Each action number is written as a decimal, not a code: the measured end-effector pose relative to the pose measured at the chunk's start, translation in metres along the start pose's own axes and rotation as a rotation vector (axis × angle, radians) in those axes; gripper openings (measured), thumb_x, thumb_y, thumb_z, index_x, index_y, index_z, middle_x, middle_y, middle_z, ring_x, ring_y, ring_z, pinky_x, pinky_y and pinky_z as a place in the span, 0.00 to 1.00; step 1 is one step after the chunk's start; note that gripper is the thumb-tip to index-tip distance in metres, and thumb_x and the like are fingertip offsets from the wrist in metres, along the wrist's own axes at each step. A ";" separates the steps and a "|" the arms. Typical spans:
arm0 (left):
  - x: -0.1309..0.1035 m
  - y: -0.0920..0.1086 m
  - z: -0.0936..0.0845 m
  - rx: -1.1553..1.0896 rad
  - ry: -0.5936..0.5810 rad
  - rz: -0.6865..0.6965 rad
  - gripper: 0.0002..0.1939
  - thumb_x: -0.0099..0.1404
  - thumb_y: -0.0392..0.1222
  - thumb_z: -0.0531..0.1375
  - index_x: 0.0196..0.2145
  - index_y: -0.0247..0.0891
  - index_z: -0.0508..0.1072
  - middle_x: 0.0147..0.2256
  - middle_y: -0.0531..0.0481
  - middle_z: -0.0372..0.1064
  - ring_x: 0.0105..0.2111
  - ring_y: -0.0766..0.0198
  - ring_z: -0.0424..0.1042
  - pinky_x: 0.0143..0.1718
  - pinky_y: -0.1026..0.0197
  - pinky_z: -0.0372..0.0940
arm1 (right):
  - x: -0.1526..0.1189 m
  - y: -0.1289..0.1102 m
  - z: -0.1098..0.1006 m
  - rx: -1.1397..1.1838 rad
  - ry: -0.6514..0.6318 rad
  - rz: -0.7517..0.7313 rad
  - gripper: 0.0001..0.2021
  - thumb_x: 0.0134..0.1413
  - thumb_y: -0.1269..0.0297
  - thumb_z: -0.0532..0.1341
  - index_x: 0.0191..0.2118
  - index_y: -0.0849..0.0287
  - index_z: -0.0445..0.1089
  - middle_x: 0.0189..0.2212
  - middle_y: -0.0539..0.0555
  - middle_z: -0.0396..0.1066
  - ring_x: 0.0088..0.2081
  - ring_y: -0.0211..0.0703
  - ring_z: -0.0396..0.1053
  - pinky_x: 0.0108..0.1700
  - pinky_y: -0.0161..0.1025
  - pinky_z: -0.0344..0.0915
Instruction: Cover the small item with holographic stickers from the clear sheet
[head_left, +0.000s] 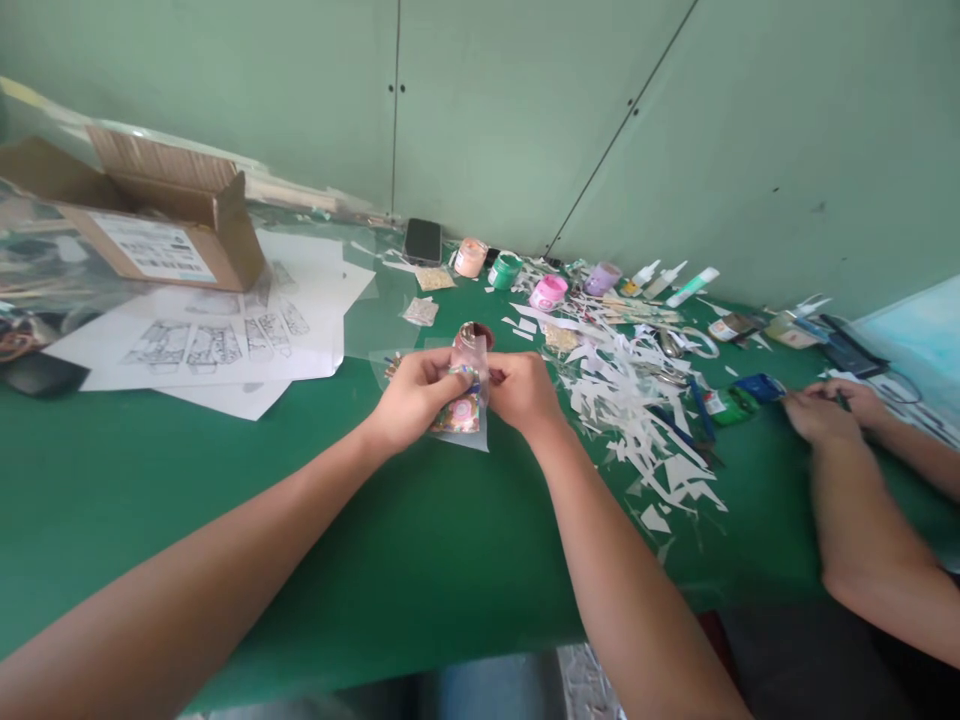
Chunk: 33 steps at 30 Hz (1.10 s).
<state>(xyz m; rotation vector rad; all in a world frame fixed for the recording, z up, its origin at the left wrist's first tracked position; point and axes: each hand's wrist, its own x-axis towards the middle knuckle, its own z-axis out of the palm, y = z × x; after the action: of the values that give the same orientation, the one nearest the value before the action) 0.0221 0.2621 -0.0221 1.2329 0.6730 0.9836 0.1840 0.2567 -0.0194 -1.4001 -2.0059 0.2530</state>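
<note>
A small clear plastic bag with a colourful patterned piece (pixel 459 414) in it is held over the green table (pixel 337 540). My left hand (pixel 411 400) pinches it from the left, thumb on top. On the other side, the fingers of my right hand (pixel 523 390) are closed at the right edge of the clear plastic; the fingertips are partly hidden. Just behind my hands stands an open reddish jar (pixel 480 336). Thin sticks (pixel 392 366) lie beyond my left hand.
An open cardboard box (pixel 232 235) and printed sheets (pixel 307 340) lie left. Paint jars (pixel 505 270) and a black phone (pixel 423 241) stand at the back. White paper scraps (pixel 637 420) spread right, before another person's hands (pixel 829 415). Green and blue bottles (pixel 731 405) lie there.
</note>
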 end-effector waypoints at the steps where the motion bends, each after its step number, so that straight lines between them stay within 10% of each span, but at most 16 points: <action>1: 0.000 0.001 0.000 0.002 -0.007 0.002 0.12 0.51 0.46 0.66 0.28 0.35 0.72 0.20 0.55 0.66 0.19 0.70 0.60 0.22 0.66 0.54 | 0.000 -0.001 0.001 -0.005 0.034 0.005 0.17 0.43 0.72 0.57 0.18 0.55 0.44 0.16 0.43 0.41 0.22 0.33 0.43 0.26 0.38 0.41; 10: -0.012 0.001 0.010 0.244 -0.359 -0.051 0.07 0.52 0.39 0.63 0.22 0.37 0.68 0.18 0.56 0.64 0.19 0.70 0.61 0.21 0.66 0.54 | 0.006 0.026 0.003 0.155 0.549 0.183 0.22 0.51 0.61 0.57 0.17 0.53 0.42 0.15 0.43 0.40 0.21 0.33 0.42 0.24 0.37 0.43; 16: -0.005 -0.002 0.006 0.092 -0.218 -0.072 0.07 0.51 0.41 0.64 0.25 0.36 0.70 0.20 0.54 0.68 0.19 0.69 0.64 0.21 0.67 0.57 | 0.005 0.038 -0.005 0.352 0.552 0.126 0.29 0.56 0.48 0.61 0.17 0.52 0.42 0.14 0.43 0.40 0.19 0.33 0.42 0.23 0.38 0.44; 23: -0.004 -0.002 0.002 0.008 -0.241 -0.195 0.08 0.52 0.38 0.64 0.31 0.36 0.71 0.19 0.55 0.69 0.14 0.67 0.67 0.15 0.67 0.59 | 0.001 0.015 -0.003 0.614 0.069 -0.010 0.27 0.54 0.36 0.59 0.20 0.54 0.59 0.15 0.43 0.51 0.18 0.33 0.48 0.22 0.36 0.46; 28: -0.004 0.002 0.001 -0.033 -0.184 -0.213 0.16 0.51 0.40 0.68 0.38 0.36 0.73 0.22 0.53 0.73 0.17 0.64 0.72 0.13 0.67 0.63 | 0.003 0.018 -0.002 0.585 0.302 0.049 0.27 0.55 0.39 0.61 0.19 0.54 0.53 0.16 0.44 0.49 0.20 0.34 0.49 0.23 0.36 0.47; 33: 0.002 0.005 0.002 -0.128 0.172 -0.074 0.16 0.53 0.44 0.69 0.37 0.36 0.72 0.23 0.55 0.71 0.17 0.68 0.71 0.14 0.68 0.63 | 0.004 0.025 0.002 0.688 0.405 0.114 0.27 0.55 0.39 0.60 0.20 0.52 0.50 0.14 0.41 0.44 0.16 0.32 0.42 0.20 0.37 0.44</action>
<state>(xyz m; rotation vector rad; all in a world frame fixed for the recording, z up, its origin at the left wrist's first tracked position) 0.0230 0.2629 -0.0168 1.0123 0.7726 1.0625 0.2016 0.2709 -0.0320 -1.0140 -1.3241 0.5929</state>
